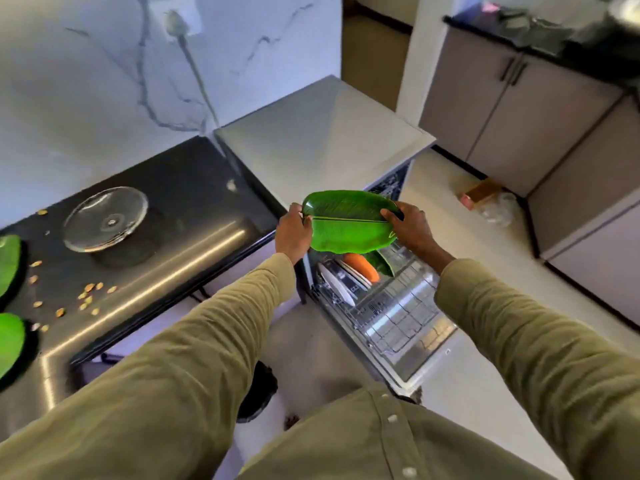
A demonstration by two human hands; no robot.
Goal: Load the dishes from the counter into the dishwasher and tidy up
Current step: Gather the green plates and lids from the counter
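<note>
Both hands are up on this one: the left hand (293, 233) curls around the near-left end of the glossy green leaf-shaped plate (348, 221), and the right hand (410, 226) pinches the opposite end, thumb lying on top of the rim. The plate hangs in the air, tilted, right above the pulled-out wire lower rack (394, 313) of the open dishwasher, beside the black stone counter (194, 216). Already standing in the rack below are a white plate (335, 284), an orange dish (362, 266) and another green leaf plate (382, 262), packed close together, and that is where trouble could start. As I judge it, lowering this wide plate blind could knock its edge against those upright dishes and tip them into each other, or miss the tines and leave it lying flat. The surface looks slick, so a loose pinch on the right end could let it slide off the fingers. Back on the counter, a clear glass lid (105, 218), two more green plates (10, 336) at the left edge and scattered yellowish crumbs (88, 296) are all waiting; a sleeve swinging back could sweep those crumbs onto the floor.
</note>
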